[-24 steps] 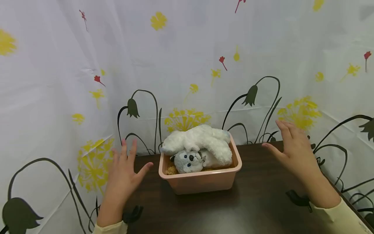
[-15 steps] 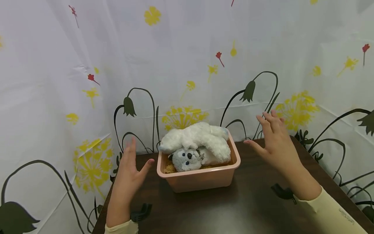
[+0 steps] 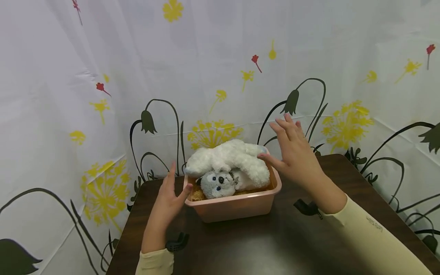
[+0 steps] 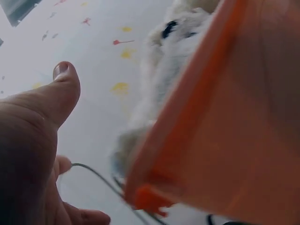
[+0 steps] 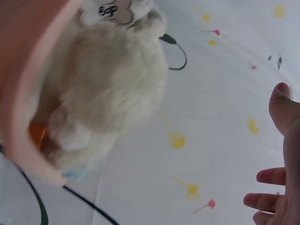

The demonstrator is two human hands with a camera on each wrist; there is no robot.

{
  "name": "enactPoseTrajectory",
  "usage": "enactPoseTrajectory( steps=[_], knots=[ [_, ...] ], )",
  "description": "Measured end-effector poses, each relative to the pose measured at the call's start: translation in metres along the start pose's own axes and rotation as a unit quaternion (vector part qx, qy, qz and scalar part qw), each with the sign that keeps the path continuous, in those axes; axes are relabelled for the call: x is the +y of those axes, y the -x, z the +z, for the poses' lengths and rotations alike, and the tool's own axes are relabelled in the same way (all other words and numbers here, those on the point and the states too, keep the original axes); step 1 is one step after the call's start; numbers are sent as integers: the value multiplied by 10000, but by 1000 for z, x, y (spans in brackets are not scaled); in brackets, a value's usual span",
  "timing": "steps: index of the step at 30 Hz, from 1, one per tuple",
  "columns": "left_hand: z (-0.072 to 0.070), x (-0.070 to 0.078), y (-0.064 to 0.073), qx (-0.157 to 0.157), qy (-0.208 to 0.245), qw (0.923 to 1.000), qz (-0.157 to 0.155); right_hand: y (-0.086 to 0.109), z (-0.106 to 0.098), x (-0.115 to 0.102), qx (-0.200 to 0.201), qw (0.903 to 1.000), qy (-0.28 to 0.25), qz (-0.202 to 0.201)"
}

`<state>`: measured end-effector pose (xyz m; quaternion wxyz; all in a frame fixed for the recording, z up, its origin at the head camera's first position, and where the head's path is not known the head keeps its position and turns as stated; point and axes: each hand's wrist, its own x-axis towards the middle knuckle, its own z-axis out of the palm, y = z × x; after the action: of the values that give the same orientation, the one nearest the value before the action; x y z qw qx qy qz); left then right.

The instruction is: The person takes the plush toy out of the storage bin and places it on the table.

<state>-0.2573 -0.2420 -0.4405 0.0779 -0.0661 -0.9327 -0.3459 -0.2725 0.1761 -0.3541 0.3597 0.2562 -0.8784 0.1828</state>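
Observation:
A pink plastic bin (image 3: 237, 208) holds a white plush dog (image 3: 233, 160) with a grey-white face and dark eyes, lying on its side. Some brown fuzzy material (image 3: 198, 194) shows beneath it. My left hand (image 3: 167, 202) is beside the bin's left end, fingers extended, thumb near the rim; the left wrist view shows a gap between the hand (image 4: 42, 122) and the bin (image 4: 225, 122). My right hand (image 3: 295, 156) is raised at the right end with fingers spread, apart from the plush in the right wrist view. Neither hand holds anything.
The bin stands on a dark brown table (image 3: 237, 248). Behind it hangs a white curtain (image 3: 213, 57) printed with flowers. Dark straps with small mounts (image 3: 177, 242) sit at both wrists.
Both hands have moved inward toward the bin, the left to the right and the right to the left and up. The bin and plush dog have stayed in place on the table.

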Motion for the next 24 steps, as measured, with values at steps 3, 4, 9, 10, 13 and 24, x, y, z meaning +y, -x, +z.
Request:
enactPoseTrajectory(
  steps=[3, 4, 9, 10, 13, 24],
  knots=[
    [11, -3, -4, -328, 229, 9991, -149, -19, 7, -13, -190, 9997, -148, 25],
    [13, -4, -5, -406, 306, 9985, -184, -26, 11, -18, -296, 9993, -210, 43],
    [19, -6, -4, -684, 560, 9960, -154, -54, 39, -36, -1139, 9905, -757, 106],
    [20, -7, -4, -729, 586, 9956, -109, -58, 46, -37, -1382, 9859, -926, 167],
    [23, -8, -6, -824, 577, 9949, -31, -64, 63, -39, -2149, 9668, -1330, 371],
    [30, -13, -9, -936, 682, 9933, -24, -59, 99, -32, -3114, 9445, -964, 414]
  ],
)
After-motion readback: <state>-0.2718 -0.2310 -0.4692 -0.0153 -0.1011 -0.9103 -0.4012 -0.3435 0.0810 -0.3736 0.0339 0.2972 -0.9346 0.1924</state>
